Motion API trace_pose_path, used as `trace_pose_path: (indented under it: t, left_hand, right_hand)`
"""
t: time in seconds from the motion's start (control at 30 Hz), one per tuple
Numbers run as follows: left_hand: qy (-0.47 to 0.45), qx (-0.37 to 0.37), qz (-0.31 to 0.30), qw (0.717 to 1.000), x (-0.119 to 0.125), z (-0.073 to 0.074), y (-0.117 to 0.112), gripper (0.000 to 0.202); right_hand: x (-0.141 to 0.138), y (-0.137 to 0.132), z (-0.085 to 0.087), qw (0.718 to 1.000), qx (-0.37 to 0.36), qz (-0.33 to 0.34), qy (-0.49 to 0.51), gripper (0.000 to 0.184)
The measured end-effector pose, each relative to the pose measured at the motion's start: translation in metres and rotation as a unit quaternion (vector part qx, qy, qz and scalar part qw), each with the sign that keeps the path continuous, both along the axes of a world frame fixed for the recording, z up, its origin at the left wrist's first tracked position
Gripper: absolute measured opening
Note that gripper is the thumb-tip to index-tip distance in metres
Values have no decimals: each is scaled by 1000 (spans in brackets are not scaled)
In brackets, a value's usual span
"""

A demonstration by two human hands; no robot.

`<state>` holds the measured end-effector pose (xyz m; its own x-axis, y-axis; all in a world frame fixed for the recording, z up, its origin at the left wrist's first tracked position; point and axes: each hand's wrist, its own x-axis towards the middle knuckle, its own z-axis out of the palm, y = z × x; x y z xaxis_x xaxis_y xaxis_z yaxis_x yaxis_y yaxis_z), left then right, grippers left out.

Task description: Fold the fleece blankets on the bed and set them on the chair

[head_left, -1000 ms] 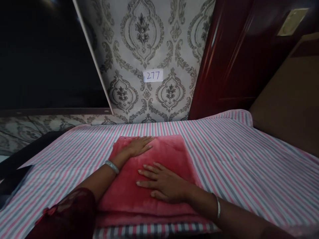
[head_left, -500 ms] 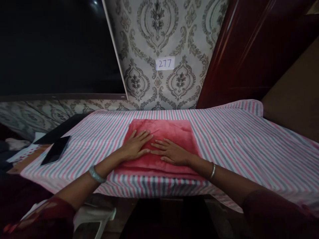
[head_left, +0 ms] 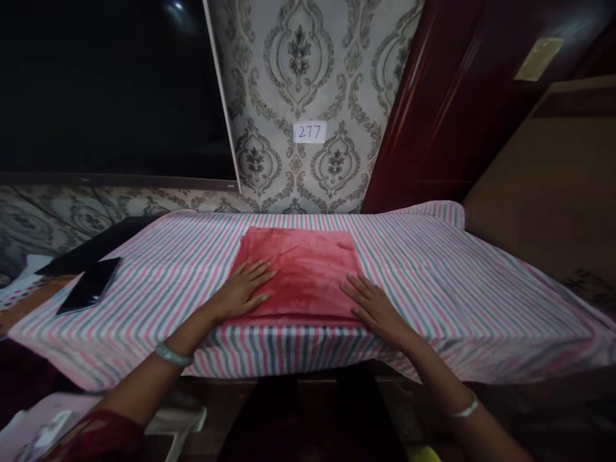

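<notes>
A red plush cloth [head_left: 303, 263], folded into a flat rectangle, lies on the striped tablecloth [head_left: 423, 282] near the table's front edge. On the cloth's left side rests my left hand [head_left: 243, 292], palm down with the fingers spread. My right hand [head_left: 375, 308] touches the cloth's right edge near its front corner, fingers stretched out toward the middle. Neither hand grips anything. Layers of the fold show along the cloth's front side.
A black phone or tablet [head_left: 91, 285] lies at the table's left end. Behind the table are a large dark screen [head_left: 110, 90] and a patterned wall with a paper marked 277 [head_left: 309, 132]. A big cardboard box [head_left: 553, 186] stands at right; a white stool [head_left: 178, 420] is below.
My right hand has slid from the middle of the red cloth to its right edge. My left hand stays on the left side, slightly nearer the edge. The view has shifted a little.
</notes>
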<state>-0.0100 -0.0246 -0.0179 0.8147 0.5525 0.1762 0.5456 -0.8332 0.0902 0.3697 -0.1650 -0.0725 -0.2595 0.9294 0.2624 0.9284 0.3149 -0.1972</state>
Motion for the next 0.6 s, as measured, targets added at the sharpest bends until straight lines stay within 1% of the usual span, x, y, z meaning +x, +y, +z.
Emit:
trace_pose_path:
  t: [0.1,0.13,0.2,0.3,0.37,0.43,0.5,0.6]
  left_hand:
    - [-11,42,-1,999,-23,-11,-18,74]
    - [-14,60,8,998,-30,-16,-24,75]
    - [-22,95,21,995,-42,-25,-31,71]
    - [-25,142,16,989,-53,-34,-35,60]
    - [-18,169,10,985,-57,-36,-34,53]
    - [-11,184,12,983,-58,-36,-33,51]
    - [-9,190,25,982,-58,-35,-32,54]
    - [-14,197,60,978,-60,-36,-31,64]
  right_hand:
    - [15,-33,-23,997,45,-41,38,64]
    - [16,-39,-28,996,58,-45,46,67]
    - [17,-43,-32,994,77,-44,58,68]
    - [13,-38,-29,992,87,-40,77,67]
    - [9,-34,-26,990,104,-53,75,66]
    - [6,-32,-23,986,141,-74,53,66]
    - [3,-32,-22,981,176,-72,24,70]
    - [2,-30,-23,981,193,-25,1,79]
